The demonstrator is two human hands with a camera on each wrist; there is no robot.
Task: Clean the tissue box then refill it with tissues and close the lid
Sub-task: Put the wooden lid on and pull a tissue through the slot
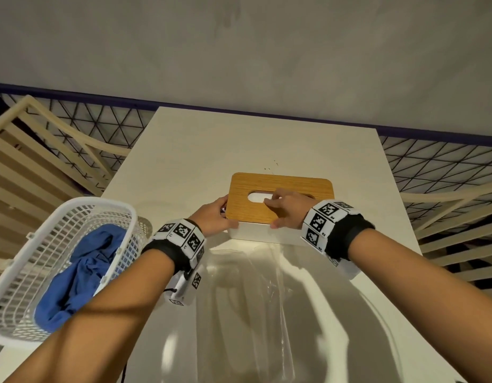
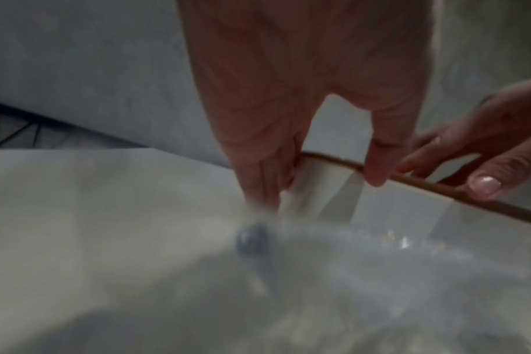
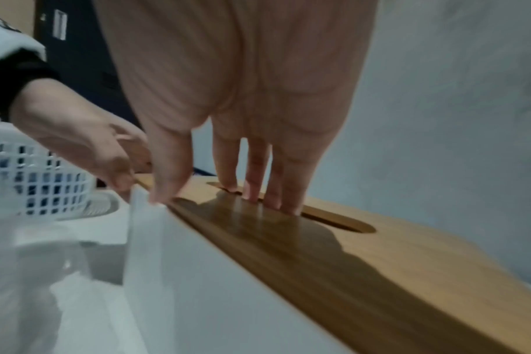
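The tissue box (image 1: 253, 234) is white with a wooden lid (image 1: 294, 186) that lies flat on top of it, mid-table. White shows through the lid's oval slot (image 1: 256, 197). My left hand (image 1: 214, 217) grips the box's near left corner, with its fingers down the end wall (image 2: 328, 191) and its thumb on the lid's edge (image 2: 425, 185). My right hand (image 1: 286, 208) holds the lid (image 3: 379, 263): its fingers (image 3: 255, 186) reach into the slot (image 3: 343, 222) and its thumb presses the front edge. The box's inside is hidden.
A white mesh basket (image 1: 98, 201) holding a blue cloth (image 1: 82, 272) stands at the table's left edge. Clear plastic wrap (image 1: 267, 286) lies crumpled in front of the box. The white table (image 1: 211, 139) backs onto a grey wall, with slatted frames on both sides.
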